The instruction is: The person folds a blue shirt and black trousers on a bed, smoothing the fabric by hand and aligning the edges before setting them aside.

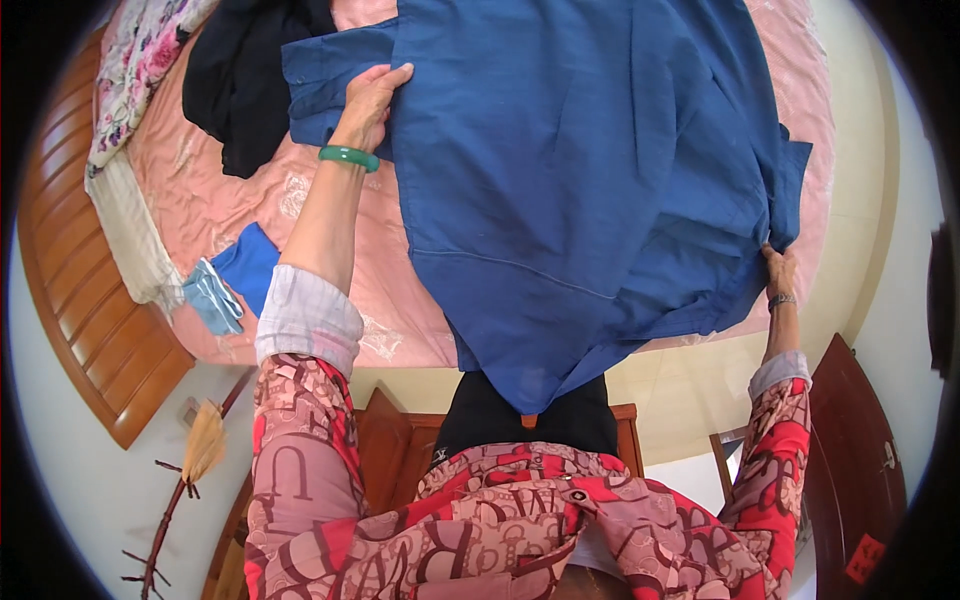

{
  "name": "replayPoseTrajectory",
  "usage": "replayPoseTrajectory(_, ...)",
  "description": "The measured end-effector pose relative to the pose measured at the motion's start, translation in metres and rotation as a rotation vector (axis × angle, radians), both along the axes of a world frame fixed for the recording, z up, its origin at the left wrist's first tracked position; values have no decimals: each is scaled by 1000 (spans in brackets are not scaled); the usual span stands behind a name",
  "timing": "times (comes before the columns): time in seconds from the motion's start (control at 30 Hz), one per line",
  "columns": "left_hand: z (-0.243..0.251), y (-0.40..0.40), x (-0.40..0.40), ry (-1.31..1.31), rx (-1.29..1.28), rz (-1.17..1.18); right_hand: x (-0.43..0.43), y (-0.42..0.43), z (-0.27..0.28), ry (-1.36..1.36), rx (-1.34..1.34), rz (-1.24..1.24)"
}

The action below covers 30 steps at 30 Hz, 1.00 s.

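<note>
A large blue long-sleeved shirt (540,165) lies spread over the pink bedspread (382,300), its lower point hanging past the bed's near edge in front of my black trousers. At the upper left, my left hand (371,105) grips the garment's left side edge between thumb and fingers, over a sleeve whose cuff (307,82) sticks out to the left. Far to the right, my right hand (780,271) is closed on the shirt's right side, just below the other cuff (791,187). The fingertips of my right hand are partly hidden by the cloth.
Left on the bed lie a black garment (240,90), a bright blue cloth (251,266) and a folded light blue cloth (212,298). A floral cover (142,75) lies by the wooden headboard (90,247). A wooden stool (420,442) stands behind my legs; a dark red door (855,435) is at right.
</note>
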State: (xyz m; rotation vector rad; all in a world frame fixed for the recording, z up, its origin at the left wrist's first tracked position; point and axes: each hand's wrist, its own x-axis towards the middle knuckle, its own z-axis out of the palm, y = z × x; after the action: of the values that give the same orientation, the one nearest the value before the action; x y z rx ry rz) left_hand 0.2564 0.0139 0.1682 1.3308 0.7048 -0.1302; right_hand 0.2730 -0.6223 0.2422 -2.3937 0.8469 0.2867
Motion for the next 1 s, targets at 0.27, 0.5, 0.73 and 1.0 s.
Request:
replayPoseTrajectory(0.27, 13, -7, -1, -190, -314, 108, -8, -12, 13, -4, 69, 47)
replayPoseTrajectory(0.5, 16, -12, -23, -192, -379, 102, -25, -8, 38, 51, 29, 41)
replayPoseTrajectory(0.73, 20, -13, -31, -210, -434, 99, -42, -10, 62, 98, 23, 43)
replayPoseTrajectory(1.0, 20, -20, -37, -268, -495, 248, -63, -25, 67, 93, 120, 15)
